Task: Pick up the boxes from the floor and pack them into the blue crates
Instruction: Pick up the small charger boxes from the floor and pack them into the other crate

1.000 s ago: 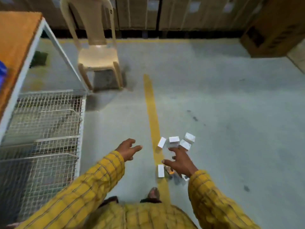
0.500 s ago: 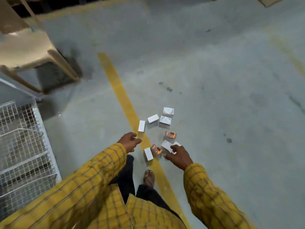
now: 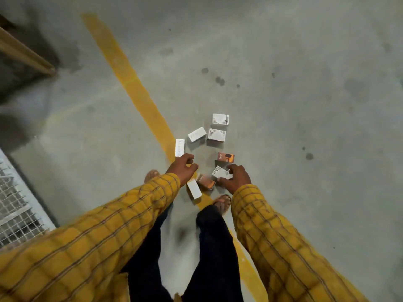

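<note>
- So I'm bent over the floor (image 3: 305, 127) with about eight little boxes scattered by the yellow line (image 3: 130, 83). None packed yet, I'd say, and no blue crate anywhere in view.
- Right hand (image 3: 236, 177) is curled onto a white box (image 3: 220, 172) near my foot; fingers wrap its edge, looks like a pinch just forming, not a solid hold.
- Left hand (image 3: 183, 166) hangs loosely curled with nothing in it, just below a thin white box (image 3: 180, 147) lying on the line. It could be touching it, can't tell.
- The two hands are apart, with an orange box (image 3: 206, 182) and another white one (image 3: 194, 188) on the floor between and below them.
- Further out: an orange box (image 3: 225, 157), then three white ones in a clump (image 3: 218, 130).
- What could go wrong: the right-hand grip is on a corner, so a quick lift could flick the box out or knock it into the orange one beside it.
- Grabbing several at once looks risky, they're small and slick-looking, and one could easily slip out on the way up.
- My sandal (image 3: 222, 202) is right by the pile, so shifting my weight could crush or kick one.
- Wire rack (image 3: 15, 203) on my left could snag a sleeve when I turn.
</note>
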A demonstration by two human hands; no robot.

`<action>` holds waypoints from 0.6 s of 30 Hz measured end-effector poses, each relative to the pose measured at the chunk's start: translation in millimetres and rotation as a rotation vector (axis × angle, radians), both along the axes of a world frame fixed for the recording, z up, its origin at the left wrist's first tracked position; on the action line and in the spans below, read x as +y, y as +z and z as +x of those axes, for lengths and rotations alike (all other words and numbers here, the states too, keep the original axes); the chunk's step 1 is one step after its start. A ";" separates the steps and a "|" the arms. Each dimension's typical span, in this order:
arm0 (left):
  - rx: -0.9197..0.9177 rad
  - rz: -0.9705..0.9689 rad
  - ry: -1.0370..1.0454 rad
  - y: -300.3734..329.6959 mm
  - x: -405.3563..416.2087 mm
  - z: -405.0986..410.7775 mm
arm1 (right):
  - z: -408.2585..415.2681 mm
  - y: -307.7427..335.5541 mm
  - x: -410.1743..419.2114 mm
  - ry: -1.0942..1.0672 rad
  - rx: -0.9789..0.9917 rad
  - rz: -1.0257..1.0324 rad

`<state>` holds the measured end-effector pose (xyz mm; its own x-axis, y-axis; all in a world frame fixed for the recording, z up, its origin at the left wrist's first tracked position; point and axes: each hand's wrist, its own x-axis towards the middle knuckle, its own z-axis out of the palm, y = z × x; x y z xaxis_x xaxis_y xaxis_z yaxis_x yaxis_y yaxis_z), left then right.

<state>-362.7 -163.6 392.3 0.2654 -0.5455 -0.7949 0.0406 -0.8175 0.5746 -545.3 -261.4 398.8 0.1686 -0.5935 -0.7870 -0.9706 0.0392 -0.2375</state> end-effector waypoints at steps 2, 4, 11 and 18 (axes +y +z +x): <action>0.039 0.005 0.053 -32.4 -5.9 -8.3 | -2.3 -48.5 -8.3 0.061 0.040 0.034; 0.077 0.007 0.102 -69.9 -8.7 -18.1 | -5.9 -105.4 -16.1 0.166 0.075 0.070; 0.113 -0.049 0.238 -201.4 -24.9 -44.4 | -41.7 -303.0 -79.3 0.386 0.181 -0.021; 0.046 0.015 0.003 -261.7 -46.7 -52.3 | -60.8 -437.6 -114.3 0.551 0.261 -0.245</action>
